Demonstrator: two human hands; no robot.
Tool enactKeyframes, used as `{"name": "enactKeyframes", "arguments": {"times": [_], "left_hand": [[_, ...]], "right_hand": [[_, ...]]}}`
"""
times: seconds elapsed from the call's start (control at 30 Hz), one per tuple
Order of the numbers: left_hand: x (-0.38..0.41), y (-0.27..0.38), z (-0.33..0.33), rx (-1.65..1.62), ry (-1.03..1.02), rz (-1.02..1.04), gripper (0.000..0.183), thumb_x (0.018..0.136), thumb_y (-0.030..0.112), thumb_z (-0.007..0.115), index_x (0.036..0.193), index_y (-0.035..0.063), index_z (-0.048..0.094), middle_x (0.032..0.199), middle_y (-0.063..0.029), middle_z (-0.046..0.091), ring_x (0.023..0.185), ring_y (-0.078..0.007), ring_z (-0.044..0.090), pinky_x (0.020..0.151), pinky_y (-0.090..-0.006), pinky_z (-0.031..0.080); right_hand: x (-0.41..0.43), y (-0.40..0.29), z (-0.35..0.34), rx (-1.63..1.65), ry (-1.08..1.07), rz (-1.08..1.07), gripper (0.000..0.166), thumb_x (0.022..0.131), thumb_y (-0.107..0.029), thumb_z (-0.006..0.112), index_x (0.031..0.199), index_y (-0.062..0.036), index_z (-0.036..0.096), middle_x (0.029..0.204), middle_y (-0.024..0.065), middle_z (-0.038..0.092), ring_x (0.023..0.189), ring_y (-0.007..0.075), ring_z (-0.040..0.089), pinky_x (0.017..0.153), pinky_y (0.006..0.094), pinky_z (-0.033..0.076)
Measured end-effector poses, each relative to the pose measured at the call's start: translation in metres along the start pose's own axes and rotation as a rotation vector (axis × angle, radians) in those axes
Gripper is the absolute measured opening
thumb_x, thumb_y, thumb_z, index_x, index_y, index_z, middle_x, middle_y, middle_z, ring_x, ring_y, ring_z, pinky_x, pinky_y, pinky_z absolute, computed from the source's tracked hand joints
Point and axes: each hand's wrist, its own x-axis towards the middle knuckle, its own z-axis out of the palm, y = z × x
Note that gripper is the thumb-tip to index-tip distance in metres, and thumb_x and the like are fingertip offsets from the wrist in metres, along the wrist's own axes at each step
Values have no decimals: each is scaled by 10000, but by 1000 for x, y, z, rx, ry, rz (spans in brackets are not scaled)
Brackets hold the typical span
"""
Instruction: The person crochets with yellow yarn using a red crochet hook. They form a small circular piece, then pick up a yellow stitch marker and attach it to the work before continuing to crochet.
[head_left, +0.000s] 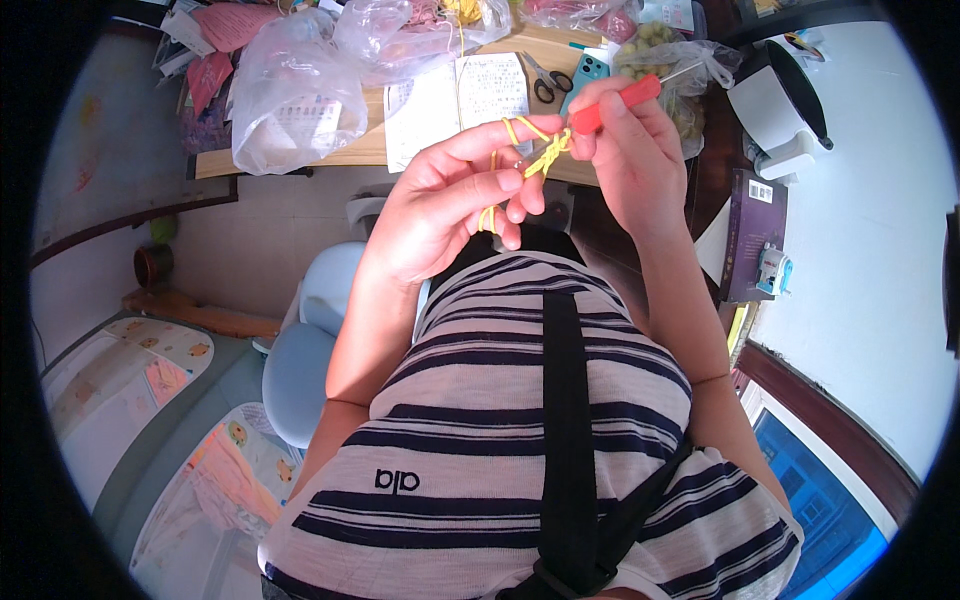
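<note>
My right hand (637, 150) grips a crochet hook by its red handle (619, 103); a bare metal shaft (681, 70) sticks out at the upper right. Between my two hands hangs a short piece of yellow crochet (550, 155), close to the hook's lower end. With thumb and fingers my left hand (457, 187) pinches the bottom of that piece. Yellow yarn (511, 131) loops around my left index finger and again around the little finger (487, 219). From there a strand rises over the desk toward a bag at the top.
Behind my hands, the wooden desk (217, 163) carries an open notebook (491, 86) with handwriting, black scissors (547, 79), a teal phone (589, 71) and plastic bags, one holding yarn (461, 10). A white bin-like container (776, 97) stands right. A light-blue chair (300, 375) is at my left.
</note>
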Motion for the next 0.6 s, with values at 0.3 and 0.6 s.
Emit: {"name": "enactKeyframes", "arguments": {"times": [0.3, 0.6], "left_hand": [[2, -2, 7, 186, 63, 73, 387, 943, 122, 497, 1308, -8, 500, 717, -26, 527, 637, -72, 512, 488, -211, 480], [6, -3, 21, 334, 147, 141, 381, 956, 133, 482, 1311, -4, 500, 702, -6, 510, 584, -53, 464, 504, -191, 451]], "right_hand": [[-2, -6, -12, -118, -70, -48, 216, 981, -187, 474, 952, -12, 597, 787, 21, 558, 696, 91, 482, 693, 240, 393], [-14, -21, -5, -329, -28, -193, 186, 973, -168, 490, 972, -3, 575, 856, 42, 571, 707, 85, 486, 662, 223, 408]]}}
